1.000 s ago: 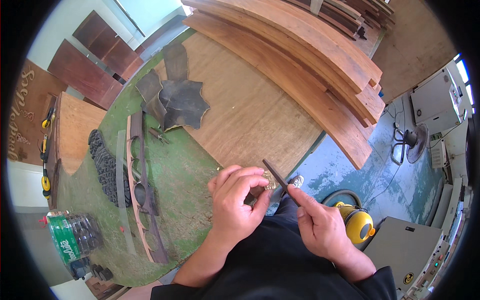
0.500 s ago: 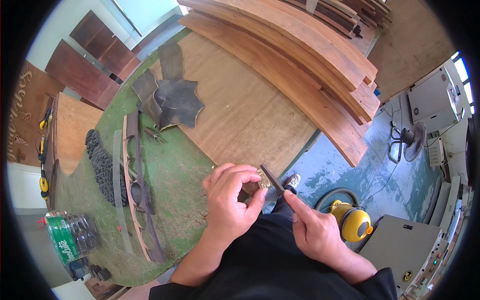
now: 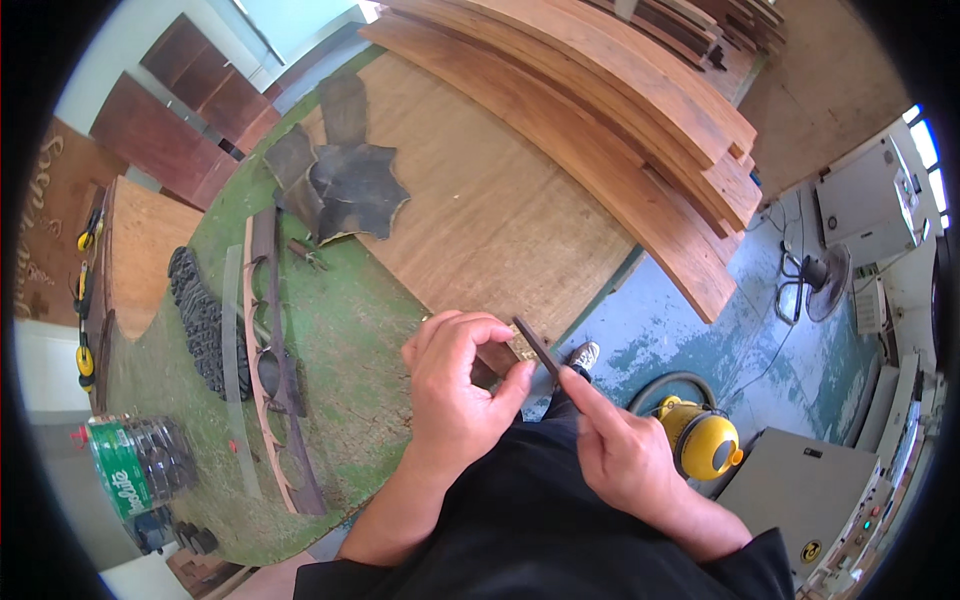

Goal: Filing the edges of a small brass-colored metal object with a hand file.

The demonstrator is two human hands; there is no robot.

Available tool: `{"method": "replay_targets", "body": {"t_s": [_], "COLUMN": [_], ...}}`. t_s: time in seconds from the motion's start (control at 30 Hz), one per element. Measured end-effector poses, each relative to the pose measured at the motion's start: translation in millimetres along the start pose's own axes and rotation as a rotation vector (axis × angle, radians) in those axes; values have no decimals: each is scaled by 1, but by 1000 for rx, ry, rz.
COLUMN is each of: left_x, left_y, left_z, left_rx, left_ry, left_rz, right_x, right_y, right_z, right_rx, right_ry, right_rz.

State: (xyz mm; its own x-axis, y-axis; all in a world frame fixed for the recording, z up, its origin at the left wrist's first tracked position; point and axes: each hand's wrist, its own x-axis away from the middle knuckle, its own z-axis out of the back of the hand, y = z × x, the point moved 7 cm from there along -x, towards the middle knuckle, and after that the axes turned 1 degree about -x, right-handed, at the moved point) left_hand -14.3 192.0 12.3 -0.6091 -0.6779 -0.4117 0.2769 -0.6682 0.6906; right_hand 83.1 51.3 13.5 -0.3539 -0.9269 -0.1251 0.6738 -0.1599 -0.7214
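Observation:
My left hand pinches a small gold-coloured block between its thumb and fingers, above the near edge of the workbench. Part of the block is hidden by the fingers, and a brown surface shows beneath them. A slim dark file lies slantwise along the block's right side. Its lower end is in my right hand, the index finger stretched along it and the other fingers curled.
The green workbench bears a plywood sheet, dark leather pieces, a shoe sole, a clear ruler and a notched wooden strip. Long boards are stacked behind. A yellow vacuum stands on the floor.
The file and my right hand have shifted slightly up and left, toward my left hand. The block is still pinched, and the whole view has tilted a little.

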Motion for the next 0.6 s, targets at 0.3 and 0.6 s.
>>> {"method": "replay_targets", "body": {"t_s": [0.3, 0.6], "left_x": [5, 17], "left_y": [4, 10], "left_z": [11, 14], "left_rx": [42, 153], "left_ry": [124, 280], "left_rz": [-28, -221], "right_x": [6, -100], "right_y": [12, -2], "right_z": [33, 14], "right_rx": [-61, 394], "right_ry": [78, 198], "right_rz": [-165, 292]}}
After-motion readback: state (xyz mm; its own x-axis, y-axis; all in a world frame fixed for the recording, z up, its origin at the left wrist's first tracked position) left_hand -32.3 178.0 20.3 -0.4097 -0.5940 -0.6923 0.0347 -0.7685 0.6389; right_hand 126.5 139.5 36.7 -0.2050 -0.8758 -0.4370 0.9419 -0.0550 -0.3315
